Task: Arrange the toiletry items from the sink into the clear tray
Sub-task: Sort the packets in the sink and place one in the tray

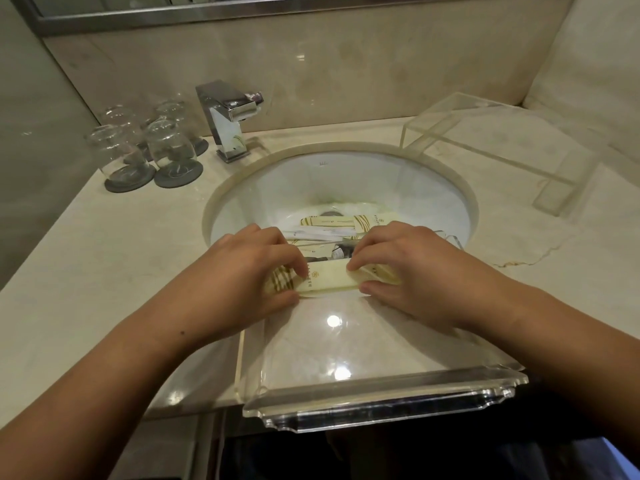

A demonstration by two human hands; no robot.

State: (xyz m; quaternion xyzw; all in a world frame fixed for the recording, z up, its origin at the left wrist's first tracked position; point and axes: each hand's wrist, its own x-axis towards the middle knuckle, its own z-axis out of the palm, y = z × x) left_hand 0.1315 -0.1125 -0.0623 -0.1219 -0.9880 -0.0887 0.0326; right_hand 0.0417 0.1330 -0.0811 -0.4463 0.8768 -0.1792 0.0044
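A clear tray (pixel 381 400) lies on the counter in front of the sink (pixel 433 188), its near edge jutting past the counter's front. A cream toiletry box (pixel 327 276) with gold stripes lies flat at the tray's far end. My left hand (pixel 249 275) pinches its left end and my right hand (pixel 405 271) pinches its right end, where a second cream box may lie under my fingers. In the sink bowl lie several more cream toiletry packets (pixel 349 223) and a small dark bottle (pixel 341 251), partly hidden behind my hands.
A chrome faucet (pixel 228 123) stands behind the sink on the left. Several upturned glasses (pixel 166 147) on dark coasters sit at the back left. A clear acrylic stand (pixel 491 147) occupies the back right of the marble counter (pixel 104 271).
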